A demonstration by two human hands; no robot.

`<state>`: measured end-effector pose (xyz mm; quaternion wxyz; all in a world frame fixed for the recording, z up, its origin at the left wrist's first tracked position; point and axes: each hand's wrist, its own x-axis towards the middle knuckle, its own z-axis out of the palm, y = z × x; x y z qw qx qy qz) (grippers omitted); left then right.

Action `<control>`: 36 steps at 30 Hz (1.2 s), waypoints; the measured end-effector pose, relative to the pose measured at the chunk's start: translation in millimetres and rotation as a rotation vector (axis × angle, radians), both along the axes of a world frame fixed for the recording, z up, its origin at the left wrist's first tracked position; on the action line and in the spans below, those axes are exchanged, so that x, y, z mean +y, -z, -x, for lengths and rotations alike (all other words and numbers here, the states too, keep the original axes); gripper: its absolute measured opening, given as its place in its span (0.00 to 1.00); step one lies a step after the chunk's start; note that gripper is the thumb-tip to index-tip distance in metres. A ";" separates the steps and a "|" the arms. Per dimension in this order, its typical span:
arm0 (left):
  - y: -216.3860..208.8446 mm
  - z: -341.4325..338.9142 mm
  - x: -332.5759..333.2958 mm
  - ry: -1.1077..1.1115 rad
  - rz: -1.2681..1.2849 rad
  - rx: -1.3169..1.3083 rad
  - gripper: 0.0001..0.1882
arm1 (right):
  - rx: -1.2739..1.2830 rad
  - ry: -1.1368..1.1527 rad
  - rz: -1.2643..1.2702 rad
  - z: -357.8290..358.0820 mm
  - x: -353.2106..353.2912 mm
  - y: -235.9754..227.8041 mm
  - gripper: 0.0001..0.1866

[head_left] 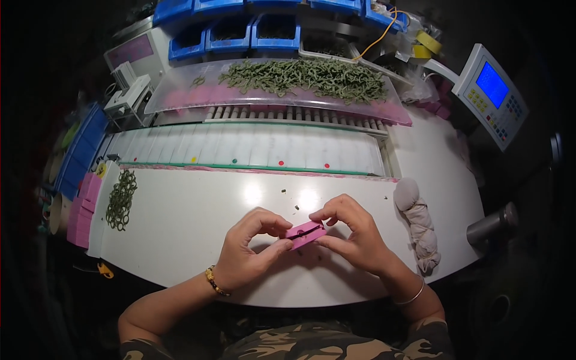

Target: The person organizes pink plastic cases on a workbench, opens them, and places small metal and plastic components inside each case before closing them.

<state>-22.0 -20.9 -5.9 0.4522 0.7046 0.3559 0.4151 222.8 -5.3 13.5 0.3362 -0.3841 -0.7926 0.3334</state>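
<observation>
Between both hands, over the front middle of the white table, is a small pink rubber mould [309,239], tilted up to the right. A dark gap runs along its length, so its two halves look partly parted. My left hand [253,241] pinches its left end between thumb and fingers. The right end is held by the thumb and fingers of my right hand [350,236]. What lies inside the gap is too small to make out. A few dark crumbs [296,207] lie on the table just beyond the mould.
Green ring-shaped pieces [122,201] lie in a pile at left, near stacked pink blocks [83,210]. A rolled pale cloth [418,225] rests at right. Behind run a white conveyor [240,144] and a clear tray [174,90] heaped with green pieces. A control panel [491,96] stands far right.
</observation>
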 end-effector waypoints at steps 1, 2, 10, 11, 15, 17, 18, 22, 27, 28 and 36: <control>-0.5 -0.3 0.9 -0.024 0.017 -0.038 0.18 | 0.010 0.004 0.006 0.1 1.5 -0.5 0.19; -0.7 -0.3 1.7 -0.048 0.034 -0.076 0.17 | 0.028 0.031 0.020 3.0 0.6 -3.0 0.14; 2.2 2.6 10.5 -0.026 -0.164 0.026 0.15 | 0.084 0.048 0.172 6.1 9.6 -1.1 0.14; 3.5 2.0 11.8 -0.028 -0.127 0.003 0.15 | 0.074 0.044 0.160 5.6 10.5 0.7 0.14; -4.0 3.6 18.9 0.013 -0.049 0.021 0.16 | 0.086 0.054 0.174 6.8 12.0 2.3 0.14; -8.0 5.5 23.1 0.031 -0.043 0.038 0.15 | 0.081 0.056 0.161 6.7 12.7 2.5 0.14; -9.2 6.7 25.1 0.049 -0.035 0.054 0.14 | 0.076 0.057 0.151 6.6 12.9 3.0 0.14; -10.6 12.1 35.7 0.110 -0.037 0.084 0.12 | 0.084 0.062 0.157 5.8 13.2 5.3 0.15; -21.3 12.2 42.1 0.193 -0.103 0.222 0.13 | 0.084 0.054 0.181 6.3 12.4 3.6 0.14; -22.9 12.0 43.6 0.192 -0.104 0.223 0.13 | 0.084 0.053 0.181 5.9 12.8 2.4 0.14; -16.7 12.9 47.9 0.177 0.098 0.176 0.16 | -0.027 -0.021 0.164 6.2 13.9 4.6 0.18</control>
